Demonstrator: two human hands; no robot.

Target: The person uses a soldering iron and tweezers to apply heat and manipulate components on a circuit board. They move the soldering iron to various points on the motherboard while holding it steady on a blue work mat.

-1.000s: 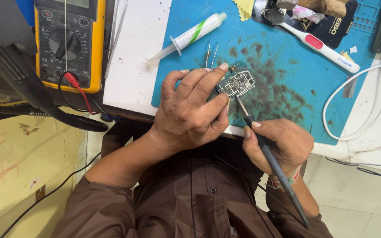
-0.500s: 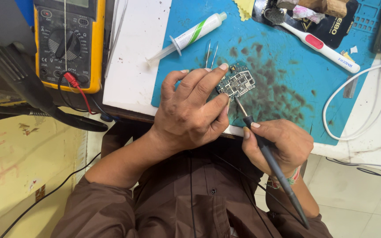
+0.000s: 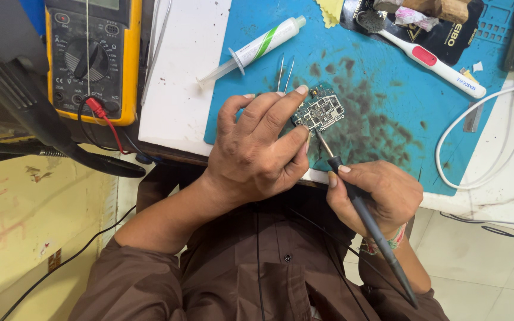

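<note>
Left hand (image 3: 257,148) curls over a small green circuit board (image 3: 321,112), pinching its near edge between thumb and fingertips; board sits on the blue work mat (image 3: 388,71), a little right of frame centre. Right hand (image 3: 376,196), at 5 o'clock from the board, wraps a dark soldering iron (image 3: 364,217) pencil-style, fist closed round the handle. Metal tip angles up toward 11 o'clock and meets the board's lower edge.

Judgement on doing this well: keep the board flat and pinned so it cannot skate under the tip; rest the heel of the right hand on the bench edge for steadiness; touch only the joint wanted, briefly, as neighbouring parts sit close. Left fingertips lie very near the hot tip, so they are best kept on the board's edge.

Surface: mat is stained with dark scorch or flux blotches around the board. At 12 o'clock from the board, fine tweezers (image 3: 285,72); at 11 o'clock, a white syringe (image 3: 257,49) with a green stripe. At 2 o'clock, a white brush (image 3: 429,59) with a red patch. White cable (image 3: 477,119) loops at 3 o'clock. Yellow multimeter (image 3: 93,56) stands far at 10 o'clock, red probe lead plugged in.

Room: pale tiled floor (image 3: 483,249) below right; yellowish surface at lower left.
</note>
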